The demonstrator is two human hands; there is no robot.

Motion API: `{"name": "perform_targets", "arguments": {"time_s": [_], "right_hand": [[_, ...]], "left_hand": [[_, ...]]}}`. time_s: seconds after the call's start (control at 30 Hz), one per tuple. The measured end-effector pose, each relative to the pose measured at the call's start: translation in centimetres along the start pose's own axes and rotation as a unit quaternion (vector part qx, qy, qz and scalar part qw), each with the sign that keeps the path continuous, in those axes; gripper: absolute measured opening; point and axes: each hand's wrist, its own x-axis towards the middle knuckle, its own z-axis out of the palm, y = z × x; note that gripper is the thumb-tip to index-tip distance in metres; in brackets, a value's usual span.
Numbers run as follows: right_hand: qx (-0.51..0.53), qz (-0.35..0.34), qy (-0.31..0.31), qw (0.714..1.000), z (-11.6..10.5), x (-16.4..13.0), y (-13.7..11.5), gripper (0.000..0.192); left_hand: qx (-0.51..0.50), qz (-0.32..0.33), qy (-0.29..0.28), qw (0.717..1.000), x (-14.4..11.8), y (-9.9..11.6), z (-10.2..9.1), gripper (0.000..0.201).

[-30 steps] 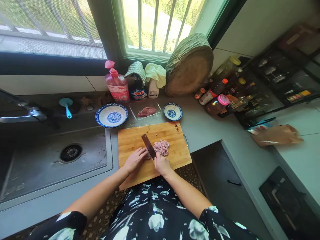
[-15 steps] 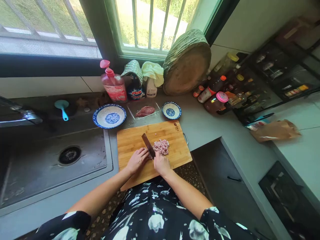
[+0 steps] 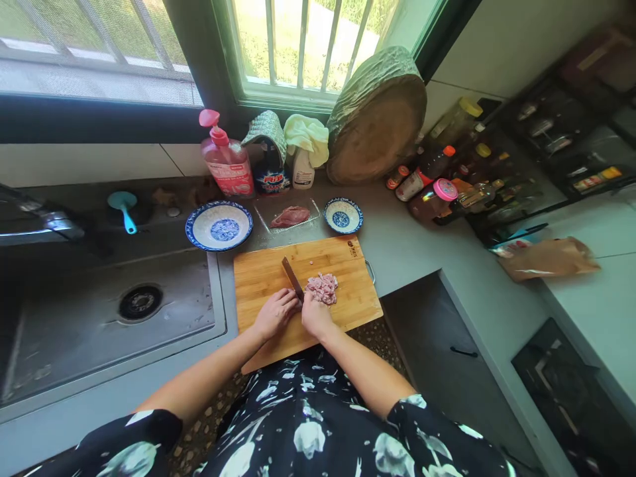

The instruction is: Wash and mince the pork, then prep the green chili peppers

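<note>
A dark-bladed kitchen knife [image 3: 292, 277] is gripped in my right hand [image 3: 318, 317], its blade slanting away to the upper left over the wooden cutting board [image 3: 268, 265]. My left hand [image 3: 276, 314] lies on the board just left of the blade, its fingers curled down and pressed together. Whatever sits under those fingertips is mostly hidden, perhaps a bit of meat. Chopped pink meat [image 3: 322, 289] forms a small heap right of the blade. Beyond the board, a whole piece of raw meat [image 3: 290, 216] rests on a clear plastic sheet [image 3: 268, 228].
Blue-rimmed plates, one larger [image 3: 193, 232] and one smaller [image 3: 358, 228], flank the meat. A sink [image 3: 169, 291] adjoins the board on the left. Behind stand a pink pump bottle [image 3: 228, 169], spray bottles and a round wooden block [image 3: 380, 129]. Several jars [image 3: 432, 199] fill the right corner.
The knife blade stands more edge-on and my right hand has shifted slightly up and left. My left hand stays beside the blade. The whole view has moved a little.
</note>
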Motion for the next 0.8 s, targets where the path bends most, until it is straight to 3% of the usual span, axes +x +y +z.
{"name": "perform_targets", "arguments": {"time_s": [0.13, 0.23, 0.37, 0.47, 0.57, 0.8], "right_hand": [[-0.007, 0.01, 0.002, 1.0, 0.9, -1.3, 1.5, 0.029], [-0.017, 0.001, -0.01, 1.0, 1.3, -1.4, 0.9, 0.031], [0.006, -0.009, 0.0, 1.0, 0.0, 0.7, 0.0, 0.028], [0.017, 0.017, 0.024, 0.999, -1.0, 1.3, 0.9, 0.028], [0.023, 0.046, 0.043, 0.998, -1.0, 0.4, 1.7, 0.027], [0.009, 0.0, 0.013, 1.0, 0.4, -2.8, 1.1, 0.027]], "left_hand": [[0.015, -0.004, 0.008, 1.0, 0.1, 0.1, 0.0, 0.023], [0.019, -0.007, 0.015, 1.0, 0.1, 0.1, 0.1, 0.022], [0.02, 0.029, 0.004, 0.999, 0.1, 0.0, -0.3, 0.022], [0.028, 0.032, 0.002, 0.999, 0.1, 0.1, -0.6, 0.022], [0.022, 0.013, 0.024, 0.999, 0.1, 0.3, -0.6, 0.022], [0.015, -0.007, 0.022, 1.0, 0.0, 0.2, -0.2, 0.022]]}}
